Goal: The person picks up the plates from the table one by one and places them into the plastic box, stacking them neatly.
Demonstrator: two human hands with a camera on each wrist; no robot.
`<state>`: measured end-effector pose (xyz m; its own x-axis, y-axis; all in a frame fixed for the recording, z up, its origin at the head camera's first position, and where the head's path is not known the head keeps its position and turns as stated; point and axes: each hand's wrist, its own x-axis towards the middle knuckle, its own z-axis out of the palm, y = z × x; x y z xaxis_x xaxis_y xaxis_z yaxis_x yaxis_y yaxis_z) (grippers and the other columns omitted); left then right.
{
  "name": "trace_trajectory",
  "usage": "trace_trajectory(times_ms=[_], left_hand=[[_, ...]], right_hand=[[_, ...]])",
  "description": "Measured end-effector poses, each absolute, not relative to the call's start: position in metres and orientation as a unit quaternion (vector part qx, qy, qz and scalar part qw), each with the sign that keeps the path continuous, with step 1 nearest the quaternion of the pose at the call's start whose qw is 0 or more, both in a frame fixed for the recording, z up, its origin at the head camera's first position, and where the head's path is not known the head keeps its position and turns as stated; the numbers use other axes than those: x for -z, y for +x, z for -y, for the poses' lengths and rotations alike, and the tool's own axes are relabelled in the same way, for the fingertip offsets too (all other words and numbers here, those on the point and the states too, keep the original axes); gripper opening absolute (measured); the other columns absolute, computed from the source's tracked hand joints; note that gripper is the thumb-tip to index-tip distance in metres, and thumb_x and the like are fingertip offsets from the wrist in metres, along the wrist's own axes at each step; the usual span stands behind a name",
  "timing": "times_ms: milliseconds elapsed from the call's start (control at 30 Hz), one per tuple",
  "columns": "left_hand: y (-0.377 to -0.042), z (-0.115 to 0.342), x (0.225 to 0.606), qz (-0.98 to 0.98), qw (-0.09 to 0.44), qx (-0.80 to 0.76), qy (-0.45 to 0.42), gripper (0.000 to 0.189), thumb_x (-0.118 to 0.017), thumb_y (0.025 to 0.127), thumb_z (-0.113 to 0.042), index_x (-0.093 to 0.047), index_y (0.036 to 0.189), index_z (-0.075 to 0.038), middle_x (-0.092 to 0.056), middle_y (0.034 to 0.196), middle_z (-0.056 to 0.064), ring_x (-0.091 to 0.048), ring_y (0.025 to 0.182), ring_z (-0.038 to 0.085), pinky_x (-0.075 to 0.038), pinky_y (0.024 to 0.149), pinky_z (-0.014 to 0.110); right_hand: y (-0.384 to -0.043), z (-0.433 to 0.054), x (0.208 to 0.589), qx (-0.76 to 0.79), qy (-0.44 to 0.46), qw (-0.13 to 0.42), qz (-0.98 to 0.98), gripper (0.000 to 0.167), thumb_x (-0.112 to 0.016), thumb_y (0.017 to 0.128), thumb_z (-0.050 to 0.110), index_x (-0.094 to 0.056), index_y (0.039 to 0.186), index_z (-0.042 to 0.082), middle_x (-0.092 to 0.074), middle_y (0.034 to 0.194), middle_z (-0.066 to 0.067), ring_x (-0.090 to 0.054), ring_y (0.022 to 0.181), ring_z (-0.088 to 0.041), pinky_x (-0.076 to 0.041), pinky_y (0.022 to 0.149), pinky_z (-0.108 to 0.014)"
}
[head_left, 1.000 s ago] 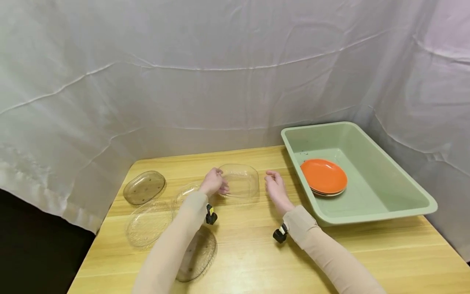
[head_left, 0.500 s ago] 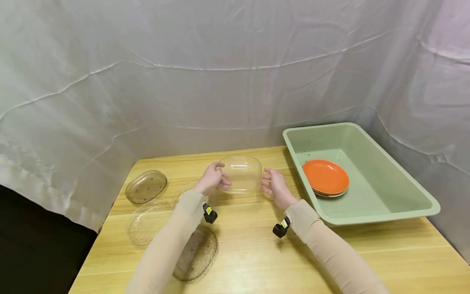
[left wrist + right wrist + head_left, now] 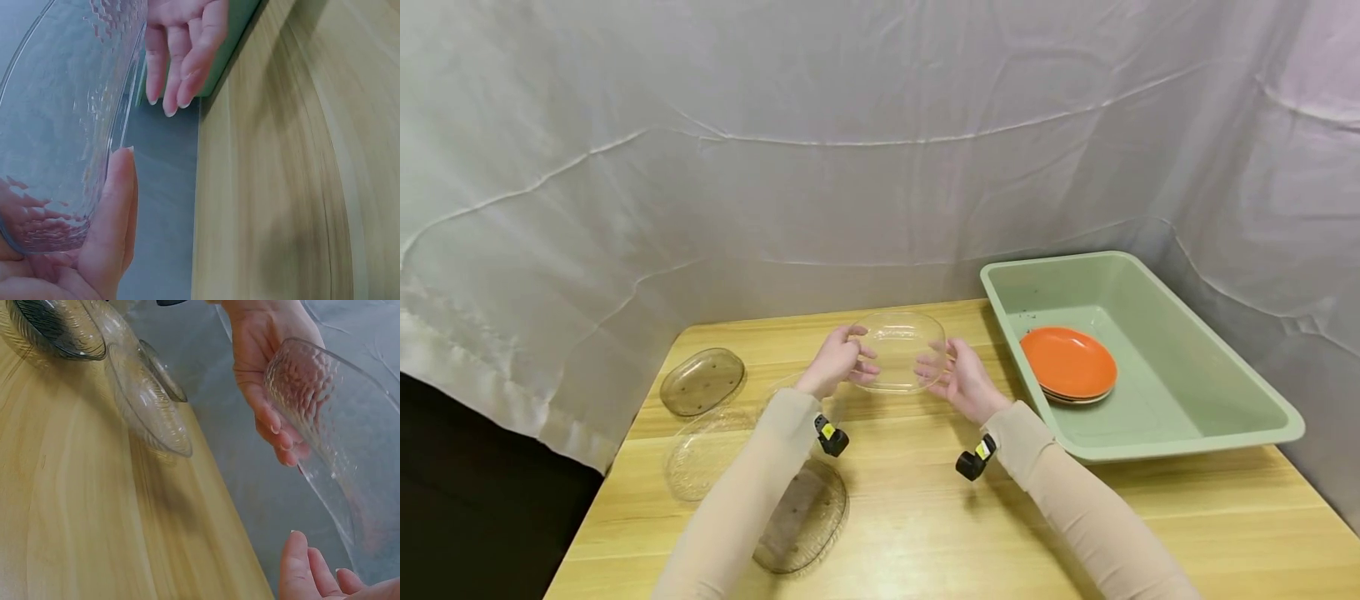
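A clear oval glass dish (image 3: 898,346) with a textured wall is held up above the back of the table. My left hand (image 3: 835,360) grips its left end, thumb at the rim and fingers below. In the right wrist view, the dish's rippled end (image 3: 303,378) sits against that hand's palm. My right hand (image 3: 972,385) is at the dish's right end, with its fingers showing through the glass from underneath. Those right fingers (image 3: 181,69) look extended and loosely spread in the left wrist view.
A smoky oval dish (image 3: 702,382), a clear dish (image 3: 700,458) and a darker dish (image 3: 805,521) lie on the wooden table (image 3: 917,517). Another clear dish is partly behind my left arm. A green tub (image 3: 1180,375) at right holds stacked plates, an orange plate (image 3: 1067,360) on top.
My left hand has lifted the clear dish off the table and brought it slightly right. My right hand has moved left, its fingers now under the dish's right end.
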<state>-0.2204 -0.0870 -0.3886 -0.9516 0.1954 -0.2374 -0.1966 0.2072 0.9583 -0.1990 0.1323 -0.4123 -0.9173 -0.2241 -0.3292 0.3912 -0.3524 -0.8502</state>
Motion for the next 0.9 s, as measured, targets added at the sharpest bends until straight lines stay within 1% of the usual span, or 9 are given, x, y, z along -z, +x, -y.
trace_trajectory(times_ms=[133, 267, 433, 567, 700, 800, 900], left_hand=[[-0.22, 0.083, 0.39, -0.762, 0.155, -0.629, 0.002, 0.056, -0.033, 0.095, 0.003, -0.032, 0.151, 0.001, -0.056, 0.13, 0.032, -0.069, 0.075, 0.019, -0.065, 0.072, 0.032], [-0.22, 0.079, 0.392, -0.761, 0.156, -0.63, -0.005, 0.056, -0.036, 0.094, 0.003, -0.034, 0.151, -0.001, -0.057, 0.13, 0.031, -0.068, 0.075, 0.02, -0.065, 0.071, 0.032], [-0.22, 0.074, 0.395, -0.761, 0.149, -0.631, -0.015, 0.057, -0.037, 0.093, 0.005, -0.035, 0.15, -0.002, -0.057, 0.127, 0.028, -0.066, 0.073, 0.019, -0.064, 0.067, 0.029], [-0.218, 0.07, 0.397, -0.76, 0.146, -0.634, -0.025, 0.056, -0.038, 0.094, 0.007, -0.034, 0.149, 0.0, -0.056, 0.13, 0.031, -0.064, 0.073, 0.02, -0.064, 0.066, 0.029], [-0.217, 0.068, 0.4, -0.761, 0.143, -0.633, -0.029, 0.055, -0.04, 0.096, 0.006, -0.034, 0.15, -0.001, -0.054, 0.132, 0.032, -0.064, 0.075, 0.021, -0.064, 0.067, 0.03], [-0.217, 0.066, 0.402, -0.762, 0.144, -0.631, -0.028, 0.057, -0.039, 0.095, 0.005, -0.032, 0.151, -0.002, -0.054, 0.132, 0.031, -0.065, 0.077, 0.021, -0.065, 0.07, 0.032], [-0.215, 0.066, 0.402, -0.762, 0.145, -0.631, -0.024, 0.06, -0.038, 0.093, 0.005, -0.03, 0.152, -0.003, -0.056, 0.131, 0.029, -0.067, 0.08, 0.025, -0.065, 0.071, 0.033]], right_hand=[[-0.197, -0.131, 0.408, 0.823, 0.069, 0.191, -0.531, 0.059, -0.021, 0.108, 0.037, -0.022, 0.158, 0.005, -0.032, 0.159, -0.03, -0.035, 0.147, -0.045, -0.038, 0.122, -0.049], [-0.196, -0.13, 0.406, 0.824, 0.055, 0.201, -0.526, 0.063, -0.016, 0.109, 0.041, -0.015, 0.16, 0.004, -0.029, 0.16, -0.031, -0.034, 0.148, -0.046, -0.038, 0.122, -0.051], [-0.196, -0.129, 0.405, 0.816, 0.053, 0.204, -0.538, 0.062, -0.015, 0.109, 0.039, -0.013, 0.16, 0.004, -0.032, 0.158, -0.033, -0.038, 0.145, -0.048, -0.043, 0.118, -0.051], [-0.197, -0.129, 0.404, 0.81, 0.053, 0.201, -0.548, 0.062, -0.018, 0.109, 0.038, -0.013, 0.16, 0.003, -0.036, 0.156, -0.033, -0.042, 0.143, -0.048, -0.045, 0.116, -0.05], [-0.197, -0.129, 0.405, 0.805, 0.058, 0.199, -0.555, 0.06, -0.024, 0.109, 0.035, -0.014, 0.159, 0.004, -0.039, 0.154, -0.034, -0.047, 0.14, -0.047, -0.046, 0.114, -0.049], [-0.197, -0.129, 0.406, 0.798, 0.068, 0.199, -0.565, 0.057, -0.028, 0.109, 0.033, -0.017, 0.158, 0.005, -0.043, 0.152, -0.032, -0.052, 0.136, -0.045, -0.05, 0.111, -0.046], [-0.198, -0.129, 0.406, 0.792, 0.074, 0.202, -0.572, 0.056, -0.031, 0.11, 0.032, -0.018, 0.158, 0.007, -0.045, 0.151, -0.031, -0.056, 0.133, -0.042, -0.052, 0.108, -0.043]])
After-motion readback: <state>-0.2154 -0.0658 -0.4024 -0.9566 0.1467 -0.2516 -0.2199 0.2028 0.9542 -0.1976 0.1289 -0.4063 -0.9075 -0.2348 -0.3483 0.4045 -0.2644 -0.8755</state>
